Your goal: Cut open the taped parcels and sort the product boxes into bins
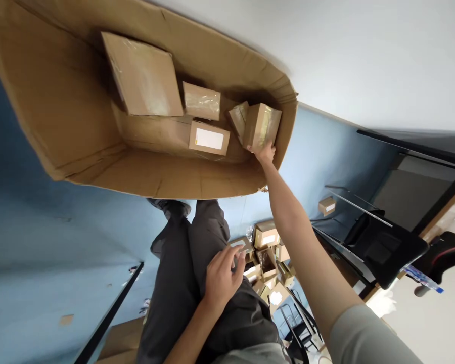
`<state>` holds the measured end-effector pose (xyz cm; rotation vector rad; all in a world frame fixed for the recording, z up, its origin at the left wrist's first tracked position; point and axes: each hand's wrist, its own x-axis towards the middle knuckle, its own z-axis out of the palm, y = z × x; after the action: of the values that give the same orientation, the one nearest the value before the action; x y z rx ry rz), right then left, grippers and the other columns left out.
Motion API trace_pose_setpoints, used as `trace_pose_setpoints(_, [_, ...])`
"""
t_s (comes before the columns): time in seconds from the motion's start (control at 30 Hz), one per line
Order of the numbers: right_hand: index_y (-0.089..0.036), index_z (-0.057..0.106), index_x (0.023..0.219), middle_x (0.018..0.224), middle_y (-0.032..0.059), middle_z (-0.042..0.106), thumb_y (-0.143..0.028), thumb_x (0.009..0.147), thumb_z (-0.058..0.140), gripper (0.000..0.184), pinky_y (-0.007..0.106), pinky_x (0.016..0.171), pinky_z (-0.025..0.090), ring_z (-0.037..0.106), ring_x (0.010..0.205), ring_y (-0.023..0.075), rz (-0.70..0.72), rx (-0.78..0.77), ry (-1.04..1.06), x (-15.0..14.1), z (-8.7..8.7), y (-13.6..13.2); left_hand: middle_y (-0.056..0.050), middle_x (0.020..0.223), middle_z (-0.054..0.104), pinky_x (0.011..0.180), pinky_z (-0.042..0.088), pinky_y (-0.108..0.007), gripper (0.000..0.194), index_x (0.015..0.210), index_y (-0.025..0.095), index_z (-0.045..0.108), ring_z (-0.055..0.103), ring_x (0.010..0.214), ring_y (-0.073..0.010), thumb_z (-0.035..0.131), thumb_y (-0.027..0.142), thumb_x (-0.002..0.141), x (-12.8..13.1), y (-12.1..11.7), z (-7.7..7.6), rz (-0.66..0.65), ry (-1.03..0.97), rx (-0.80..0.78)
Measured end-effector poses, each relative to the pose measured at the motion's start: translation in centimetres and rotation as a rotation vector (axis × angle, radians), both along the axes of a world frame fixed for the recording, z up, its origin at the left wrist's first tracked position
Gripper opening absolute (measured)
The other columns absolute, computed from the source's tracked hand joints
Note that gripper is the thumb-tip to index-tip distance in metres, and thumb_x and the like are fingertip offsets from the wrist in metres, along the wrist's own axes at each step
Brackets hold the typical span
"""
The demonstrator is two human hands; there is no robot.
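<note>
My right hand (266, 151) reaches into a large open cardboard carton (79, 126) and grips the lower edge of a small taped brown box (263, 125) at the carton's right end. Inside the carton lie a big flat box (142, 76), a small taped box (201, 101) and a box with a white label (209, 138). My left hand (222, 275) rests on my lap over dark trousers, fingers curled on a small labelled box (239, 246).
A pile of small cardboard boxes (267, 253) lies on the blue floor beside my legs. A black monitor (413, 187) and black office chair (387, 247) stand at the right. A flattened carton (121, 338) lies at the bottom left.
</note>
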<state>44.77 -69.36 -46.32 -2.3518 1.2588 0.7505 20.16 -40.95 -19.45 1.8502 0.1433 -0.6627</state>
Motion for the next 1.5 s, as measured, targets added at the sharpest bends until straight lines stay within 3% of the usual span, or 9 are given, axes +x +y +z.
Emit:
trace_pose_setpoints(0.17, [-0.018,0.037,0.172,0.163,0.031,0.042,-0.043,0.077,0.098,0.116,0.065,0.127,0.043,0.051,0.154,0.0499,0.002,-0.146,-0.079,-0.1,-1.3,1.0,0.0,0.075,0.073,0.071,0.061,-0.036,0.018,0.119,0.034,0.077,0.066,0.061,-0.0205,0.063,0.03,0.109,0.3,0.7,-0.9,0.037,-0.033,-0.021])
trace_pose_setpoints(0.33, [-0.019,0.047,0.161,0.157,0.0286,0.049,-0.046,0.079,0.094,0.098,0.063,0.126,0.041,0.057,0.147,0.0473,-0.122,-0.194,-0.069,-0.2,3.1,3.9,-0.003,0.079,0.074,0.078,0.063,-0.037,0.024,0.113,0.031,0.079,0.071,0.067,-0.0219,0.056,0.037,0.112,0.6,0.2,-1.1,0.028,0.061,0.049])
trace_pose_setpoints(0.43, [-0.02,0.053,0.154,0.155,0.0272,0.052,-0.051,0.078,0.094,0.091,0.061,0.125,0.043,0.059,0.144,0.0453,-0.132,-0.105,-0.043,-1.2,9.7,6.4,-0.006,0.092,0.08,0.081,0.064,-0.037,0.023,0.114,0.028,0.078,0.075,0.074,-0.0224,0.057,0.035,0.11,1.0,-0.4,-0.4,0.073,0.134,0.102])
trace_pose_setpoints(0.6, [-0.025,0.059,0.127,0.146,0.0197,0.059,-0.043,0.068,0.096,0.072,0.061,0.13,0.039,0.053,0.148,0.0414,0.12,0.114,-0.156,-5.7,24.9,11.5,-0.011,0.107,0.085,0.09,0.068,-0.04,0.024,0.121,0.023,0.076,0.082,0.09,-0.0248,0.061,0.026,0.102,1.3,1.8,3.5,0.294,0.297,0.053])
trace_pose_setpoints(0.83, [-0.032,0.058,0.119,0.151,0.0131,0.052,-0.039,0.071,0.093,0.06,0.057,0.139,0.035,0.045,0.154,0.0366,0.564,0.568,-0.326,-12.1,45.3,21.4,-0.013,0.118,0.085,0.103,0.066,-0.048,0.032,0.121,0.024,0.076,0.083,0.104,-0.0286,0.062,0.046,0.102,-0.6,14.1,13.2,0.643,0.171,0.05])
trace_pose_setpoints(1.0, [-0.035,0.057,0.128,0.164,0.0133,0.041,-0.04,0.076,0.094,0.063,0.056,0.146,0.025,0.03,0.168,0.0352,0.831,0.817,-0.316,-14.0,54.6,31.3,-0.017,0.123,0.084,0.109,0.063,-0.05,0.038,0.12,0.019,0.075,0.081,0.109,-0.0298,0.061,0.05,0.103,-4.0,23.8,19.6,1.034,0.041,0.164])
trace_pose_setpoints(1.17, [-0.029,0.063,0.131,0.163,0.017,0.043,-0.038,0.076,0.095,0.065,0.058,0.138,0.037,0.036,0.165,0.0411,1.196,0.911,-0.439,-16.2,56.8,43.5,-0.023,0.134,0.079,0.113,0.06,-0.051,0.036,0.128,0.013,0.07,0.08,0.114,-0.0295,0.066,0.037,0.101,-8.9,29.9,21.6,1.392,0.101,0.234])
trace_pose_setpoints(1.37, [-0.02,0.063,0.135,0.161,0.0232,0.046,-0.037,0.082,0.096,0.065,0.061,0.13,0.043,0.046,0.155,0.0419,1.489,0.781,-0.541,-21.8,53.9,56.6,-0.023,0.146,0.074,0.109,0.063,-0.049,0.054,0.152,0.015,0.057,0.08,0.114,-0.03,0.071,0.026,0.1,-13.6,31.8,21.5,1.668,0.139,0.138])
trace_pose_setpoints(1.5, [-0.015,0.061,0.142,0.159,0.0276,0.048,-0.038,0.091,0.093,0.064,0.06,0.124,0.048,0.051,0.15,0.0433,1.568,0.736,-0.408,-26.7,52.4,61.0,-0.021,0.142,0.073,0.109,0.062,-0.044,0.047,0.147,0.014,0.058,0.078,0.114,-0.0263,0.065,0.019,0.101,-15.9,33.5,22.2,1.761,0.15,0.191])
